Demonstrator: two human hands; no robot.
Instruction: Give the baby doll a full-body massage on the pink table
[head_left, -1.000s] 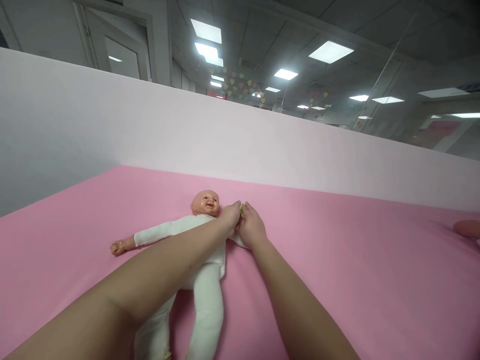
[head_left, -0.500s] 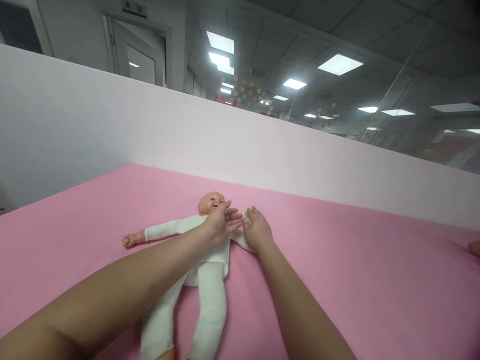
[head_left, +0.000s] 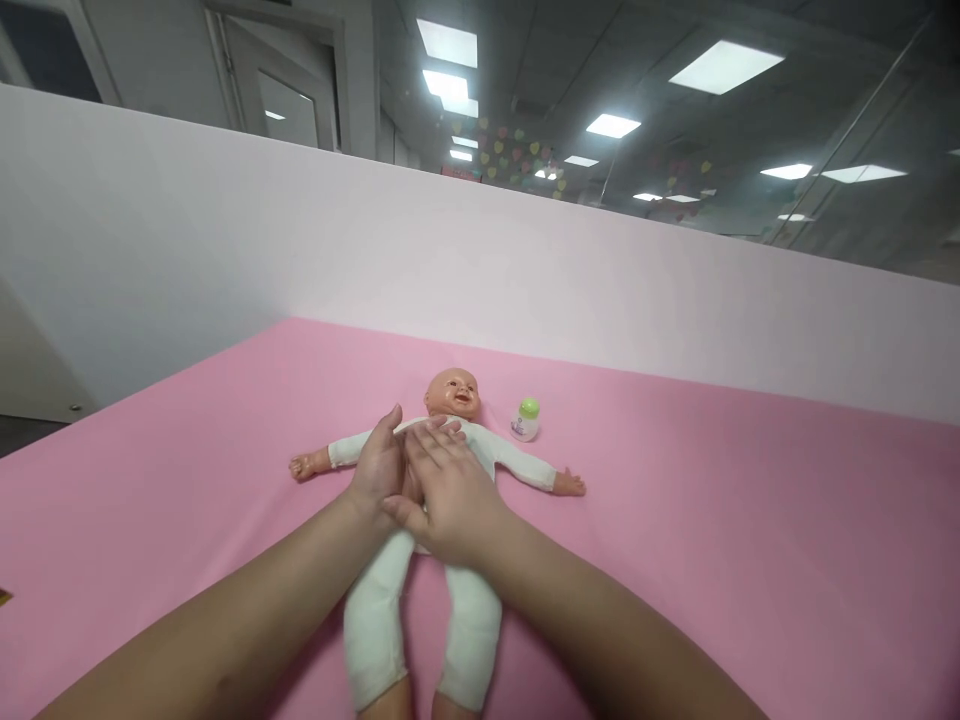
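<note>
A baby doll (head_left: 472,600) in white cloth lies face up on the pink surface (head_left: 712,540), arms spread and head toward the wall. Above its torso my two hands meet. My left hand (head_left: 381,465) is palm up with fingers extended and thumb raised. My right hand (head_left: 454,495) lies palm down across the left palm, fingers stretched out. No object shows between the palms. Right of the doll's head stands a small clear bottle (head_left: 526,420) with a green top, touched by neither hand.
A low white wall (head_left: 525,270) runs behind the pink surface. Beyond it are a glass pane, ceiling lights and a door (head_left: 277,90) at the upper left. A small yellowish thing (head_left: 4,597) shows at the left edge.
My right hand has left the bottle, which now stands free, and come over my left palm. Both hands are now above the doll's torso. The view has shifted.
</note>
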